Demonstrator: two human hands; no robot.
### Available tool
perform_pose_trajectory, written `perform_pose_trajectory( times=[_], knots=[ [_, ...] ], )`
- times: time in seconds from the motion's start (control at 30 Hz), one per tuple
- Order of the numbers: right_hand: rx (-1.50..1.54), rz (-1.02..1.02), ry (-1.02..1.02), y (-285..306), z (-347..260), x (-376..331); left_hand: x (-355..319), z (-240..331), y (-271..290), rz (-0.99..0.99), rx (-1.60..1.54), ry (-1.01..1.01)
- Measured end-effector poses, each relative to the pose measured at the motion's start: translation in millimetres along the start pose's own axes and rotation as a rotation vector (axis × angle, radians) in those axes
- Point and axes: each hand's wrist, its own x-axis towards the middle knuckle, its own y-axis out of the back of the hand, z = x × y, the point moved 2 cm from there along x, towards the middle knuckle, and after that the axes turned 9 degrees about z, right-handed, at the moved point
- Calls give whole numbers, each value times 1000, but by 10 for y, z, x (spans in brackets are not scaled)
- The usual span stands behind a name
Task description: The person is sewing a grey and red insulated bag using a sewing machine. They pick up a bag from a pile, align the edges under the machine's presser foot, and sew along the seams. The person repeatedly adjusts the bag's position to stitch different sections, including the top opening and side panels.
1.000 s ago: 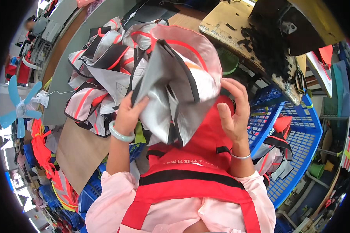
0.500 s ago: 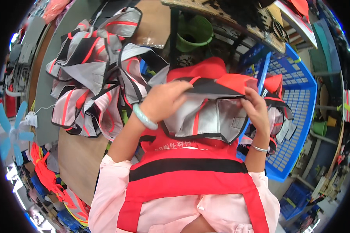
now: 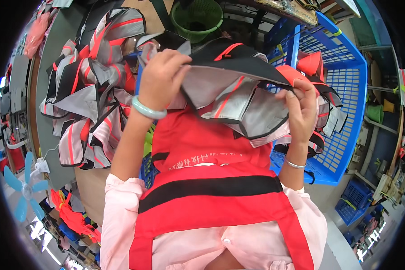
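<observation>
A grey-and-black sewn garment with orange-red stripes and black binding is stretched between my hands, above my red apron. My left hand, a pale bangle on its wrist, is closed on the garment's upper left edge. At the right edge my right hand pinches the fabric between thumb and fingers, next to a bright orange-red panel. The garment's pale inner side faces me and its lower part hangs loose. Beside my left arm lies a heap of similar garments.
To the right stands a blue plastic basket with more garments in it. A green bin sits beyond my hands. On the left are a grey table edge and a light-blue fan. A smaller blue crate is at the lower right.
My left hand has moved left and up, lifting the garment's upper edge. Its fingers, earlier stretched over the fabric, are now curled on the edge. My view has shifted slightly.
</observation>
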Motion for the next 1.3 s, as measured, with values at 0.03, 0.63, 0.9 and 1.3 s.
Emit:
perform_pose_trajectory(
  times=[0.03, 0.63, 0.9, 1.3],
  knots=[
    [-15, -7, -5, -62, 46, -6, 8, 97, -34, 21, -58, 2],
    [-553, -603, 421, -522, -436, -194, 17, 639, -897, -249, -1281, 929],
    [-350, -112, 128, 184, -774, 787, -96, 629, -646, -479, -1478, 1141],
    [-183, -412, -185, -451, -20, 739, -59, 148, -550, -425, -1547, 1286]
  ],
)
